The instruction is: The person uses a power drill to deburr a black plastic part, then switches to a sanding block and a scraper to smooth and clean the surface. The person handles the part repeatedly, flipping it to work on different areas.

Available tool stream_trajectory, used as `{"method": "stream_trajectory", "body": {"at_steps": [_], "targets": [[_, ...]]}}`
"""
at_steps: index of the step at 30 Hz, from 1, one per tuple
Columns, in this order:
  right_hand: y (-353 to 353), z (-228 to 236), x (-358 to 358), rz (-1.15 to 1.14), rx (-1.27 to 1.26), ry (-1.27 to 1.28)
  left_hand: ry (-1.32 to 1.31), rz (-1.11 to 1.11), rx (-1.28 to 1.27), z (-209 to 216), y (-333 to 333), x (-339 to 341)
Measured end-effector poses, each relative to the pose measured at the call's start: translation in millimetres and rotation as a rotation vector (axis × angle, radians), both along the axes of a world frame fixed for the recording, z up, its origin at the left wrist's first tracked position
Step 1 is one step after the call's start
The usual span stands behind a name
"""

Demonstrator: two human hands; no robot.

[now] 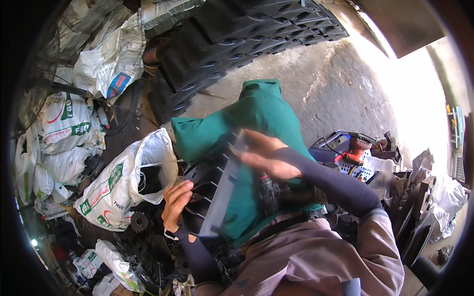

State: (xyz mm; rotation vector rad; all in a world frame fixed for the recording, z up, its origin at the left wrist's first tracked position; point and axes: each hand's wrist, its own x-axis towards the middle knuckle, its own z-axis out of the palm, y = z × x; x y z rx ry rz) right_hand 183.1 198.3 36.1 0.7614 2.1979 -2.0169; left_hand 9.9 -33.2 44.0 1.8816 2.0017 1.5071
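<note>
Across my lap lies a dark plastic panel [199, 173] with a pale grey edge strip [219, 197]. Several thin light pins stick out along that strip. My right hand [266, 157] is closed round the strip's far end, slightly smeared by motion. On the panel's left side, my left hand [177, 204] has its bent fingers against the near part; their tips are partly hidden. Under the panel, green trousers [269, 111] cover my spread legs. A dark tool with a red spot [268, 193] rests by my waist, right of the strip.
An open white woven sack [111, 190] stands left of my left hand. Stacked black plastic panels [222, 42] fill the far side. A red power tool [357, 150] lies on a crate at right. More sacks [69, 121] and a fan [37, 106] crowd the left.
</note>
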Motion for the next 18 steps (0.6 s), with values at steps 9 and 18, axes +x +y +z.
{"method": "stream_trajectory", "body": {"at_steps": [9, 18], "targets": [[0, -10, 0, 0.015, 0.092, -0.007, -0.049, 0.022, 0.018, -4, -4, 0], [3, -13, -3, -0.358, -0.251, 0.176, -0.645, 0.409, 0.09, 2, -15, -1]]}}
